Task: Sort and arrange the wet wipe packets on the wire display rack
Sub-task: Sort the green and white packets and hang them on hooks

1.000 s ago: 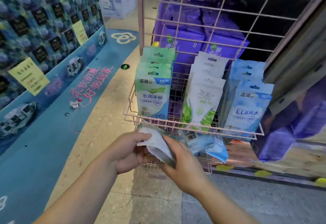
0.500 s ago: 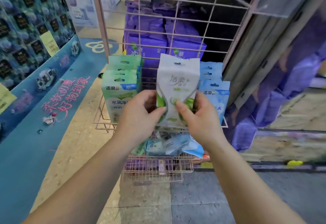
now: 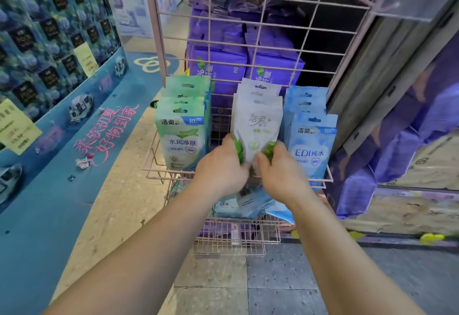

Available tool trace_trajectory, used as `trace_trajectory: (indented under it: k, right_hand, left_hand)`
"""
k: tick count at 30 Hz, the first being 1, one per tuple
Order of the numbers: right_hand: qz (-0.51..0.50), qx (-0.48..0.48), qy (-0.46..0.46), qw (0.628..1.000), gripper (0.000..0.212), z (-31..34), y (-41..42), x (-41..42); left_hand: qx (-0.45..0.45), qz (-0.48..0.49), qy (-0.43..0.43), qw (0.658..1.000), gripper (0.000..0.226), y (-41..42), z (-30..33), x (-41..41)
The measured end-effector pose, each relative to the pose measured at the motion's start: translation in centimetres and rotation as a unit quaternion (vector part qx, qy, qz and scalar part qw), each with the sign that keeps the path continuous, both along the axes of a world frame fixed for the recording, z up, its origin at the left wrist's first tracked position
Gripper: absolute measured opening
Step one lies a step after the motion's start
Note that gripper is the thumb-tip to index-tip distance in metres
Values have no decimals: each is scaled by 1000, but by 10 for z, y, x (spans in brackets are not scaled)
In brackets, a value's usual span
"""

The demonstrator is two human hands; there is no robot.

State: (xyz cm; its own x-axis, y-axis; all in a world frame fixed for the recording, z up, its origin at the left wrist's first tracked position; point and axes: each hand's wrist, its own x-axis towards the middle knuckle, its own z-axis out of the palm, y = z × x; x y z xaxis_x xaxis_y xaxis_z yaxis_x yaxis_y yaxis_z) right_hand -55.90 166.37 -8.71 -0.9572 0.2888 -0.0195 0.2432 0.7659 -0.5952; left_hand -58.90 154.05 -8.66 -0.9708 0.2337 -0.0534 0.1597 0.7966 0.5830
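Observation:
A pink wire display rack [image 3: 250, 46] carries a basket shelf [image 3: 159, 174] with three upright rows of wet wipe packets: green ones [image 3: 182, 138] on the left, white ones with green leaves [image 3: 258, 123] in the middle, blue ones [image 3: 310, 146] on the right. My left hand [image 3: 219, 168] and my right hand [image 3: 280, 169] both pinch the lower corners of the front white packet, which stands upright at the front of the middle row. Loose blue and white packets [image 3: 244, 201] lie jumbled in a lower wire basket [image 3: 236, 240], partly hidden by my wrists.
Purple bulk packs [image 3: 218, 66] are stacked behind the rack's grid. A curved blue product display [image 3: 49, 41] with yellow price tags stands at left. More purple packs and a cardboard box [image 3: 422, 165] sit at right. Tiled floor lies below.
Both hands lifted a white packet from the lower basket up to the shelf and set it upright at the front of the middle row, lowering it from half a second ago.

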Motion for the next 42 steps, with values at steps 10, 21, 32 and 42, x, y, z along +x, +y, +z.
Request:
trace_trajectory:
  k: [10, 21, 32, 42]
  right_hand:
    - [-21, -61, 122, 990, 31, -3, 5, 8]
    - [130, -148, 86, 977, 20, -53, -30, 56]
    - [173, -102, -156, 967, 13, -102, -47, 51]
    - [104, -169, -175, 964, 12, -108, -33, 71]
  left_hand:
    - [11, 32, -1, 999, 96, -5, 4, 3]
    - [179, -10, 17, 984, 10, -105, -76, 51]
    - [-256, -96, -88, 958, 50, -91, -169, -65]
    - [-180, -36, 47, 982, 40, -97, -203, -76]
